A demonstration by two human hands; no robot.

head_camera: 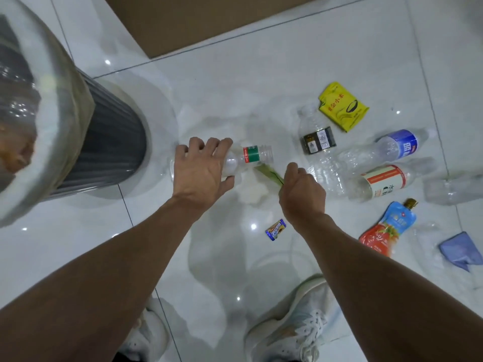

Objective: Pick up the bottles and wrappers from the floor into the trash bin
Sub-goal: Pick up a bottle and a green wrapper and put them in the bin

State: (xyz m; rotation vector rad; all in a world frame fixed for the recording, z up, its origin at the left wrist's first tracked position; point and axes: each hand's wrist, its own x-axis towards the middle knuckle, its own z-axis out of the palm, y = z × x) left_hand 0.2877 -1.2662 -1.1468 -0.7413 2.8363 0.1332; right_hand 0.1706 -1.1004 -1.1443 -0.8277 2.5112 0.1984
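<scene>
While the left hand (201,169) curls round the red-and-green-labelled bottle (252,154) at centre, the right hand (304,193) seems to pinch a green wrapper (269,174) at the bottle's five o'clock. With the trash bin (112,142) at nine o'clock, the thin wrapper could slip free on the swing across.

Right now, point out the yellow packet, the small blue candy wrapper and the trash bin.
yellow packet (343,107): head view, middle of its printed face.
small blue candy wrapper (275,229): head view, its centre.
trash bin (115,145): head view, ribbed grey wall.

Even indoor light, specular glints on glossy floor (261,74); wide-angle bending and blur at edges
</scene>
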